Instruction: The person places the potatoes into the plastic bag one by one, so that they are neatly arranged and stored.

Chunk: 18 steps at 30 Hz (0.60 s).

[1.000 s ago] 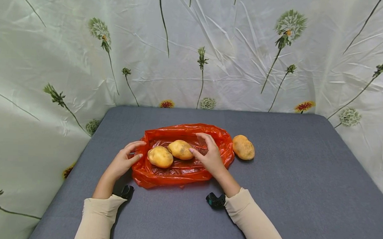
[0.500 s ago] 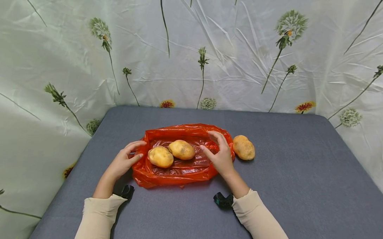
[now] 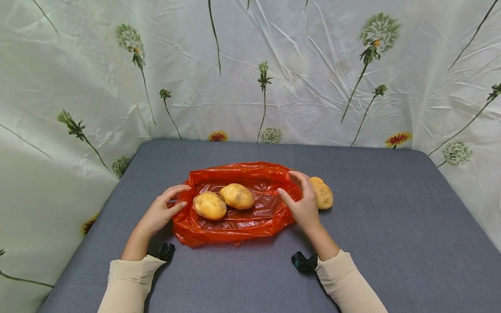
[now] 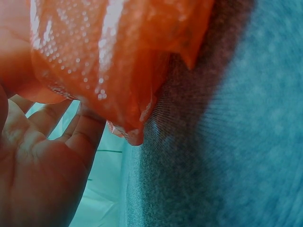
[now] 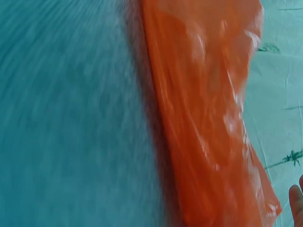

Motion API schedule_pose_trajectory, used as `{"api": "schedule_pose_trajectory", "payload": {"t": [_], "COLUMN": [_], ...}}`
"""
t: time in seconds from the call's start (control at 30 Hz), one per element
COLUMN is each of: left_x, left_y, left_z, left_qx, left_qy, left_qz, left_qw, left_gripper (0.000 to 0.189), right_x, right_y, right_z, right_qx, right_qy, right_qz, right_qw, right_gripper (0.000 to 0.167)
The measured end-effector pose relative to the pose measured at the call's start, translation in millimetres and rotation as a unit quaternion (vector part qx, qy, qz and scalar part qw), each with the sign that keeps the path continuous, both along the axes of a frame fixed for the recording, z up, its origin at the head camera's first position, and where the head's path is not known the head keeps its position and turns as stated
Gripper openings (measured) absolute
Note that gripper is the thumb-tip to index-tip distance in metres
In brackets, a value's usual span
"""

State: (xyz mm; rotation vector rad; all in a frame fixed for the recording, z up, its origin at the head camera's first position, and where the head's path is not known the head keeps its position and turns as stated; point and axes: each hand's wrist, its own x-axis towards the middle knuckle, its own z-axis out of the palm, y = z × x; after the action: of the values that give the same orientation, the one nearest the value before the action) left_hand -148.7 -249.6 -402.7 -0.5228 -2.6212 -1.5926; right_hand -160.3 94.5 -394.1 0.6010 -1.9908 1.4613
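A red plastic bag [image 3: 240,220] lies open in the middle of the grey table [image 3: 397,235]. Two yellow potatoes [image 3: 209,205] [image 3: 237,196] rest side by side inside it. A third potato [image 3: 324,194] sits on the table just past the bag's right rim, partly hidden by my right hand [image 3: 303,202]. That hand hovers at the right rim with thumb and fingers spread, holding nothing. My left hand [image 3: 161,213] holds the bag's left rim between thumb and fingers. In the left wrist view the bag [image 4: 109,61] drapes over my fingers [image 4: 80,142]. The right wrist view shows the bag [image 5: 208,118], blurred.
A floral cloth backdrop [image 3: 278,74] rises behind the table and along both sides. Black wrist cameras [image 3: 166,251] [image 3: 302,262] sit under my cuffs. Bare grey table stretches to the right and toward me.
My right hand has left the potato inside the bag and moved right, to the bag's right rim beside the outer potato. The left hand and both bagged potatoes have stayed put.
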Motion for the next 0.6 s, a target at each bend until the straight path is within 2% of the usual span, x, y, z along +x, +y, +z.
{"api": "schedule_pose_trajectory", "payload": {"t": [0.2, 0.43, 0.6], "left_x": [0.3, -0.3, -0.7], "left_y": [0.2, -0.1, -0.4], "left_z": [0.4, -0.8, -1.6], "left_qx": [-0.005, -0.002, -0.007], "left_qy": [0.005, 0.003, 0.006], "left_qz": [0.000, -0.001, -0.001], "left_qw": [1.0000, 1.0000, 1.0000], "left_gripper": [0.036, 0.036, 0.037], "right_x": [0.8, 1.2, 0.8], "right_y": [13.0, 28.6, 39.2], "right_z": [-1.7, -4.8, -8.8], "right_qx": [-0.008, 0.008, -0.007], "right_qy": [-0.007, 0.021, 0.022], "right_qz": [-0.015, -0.058, -0.064], "right_qw": [0.9998, 0.9981, 0.9977], "right_gripper": [0.046, 0.047, 0.046]}}
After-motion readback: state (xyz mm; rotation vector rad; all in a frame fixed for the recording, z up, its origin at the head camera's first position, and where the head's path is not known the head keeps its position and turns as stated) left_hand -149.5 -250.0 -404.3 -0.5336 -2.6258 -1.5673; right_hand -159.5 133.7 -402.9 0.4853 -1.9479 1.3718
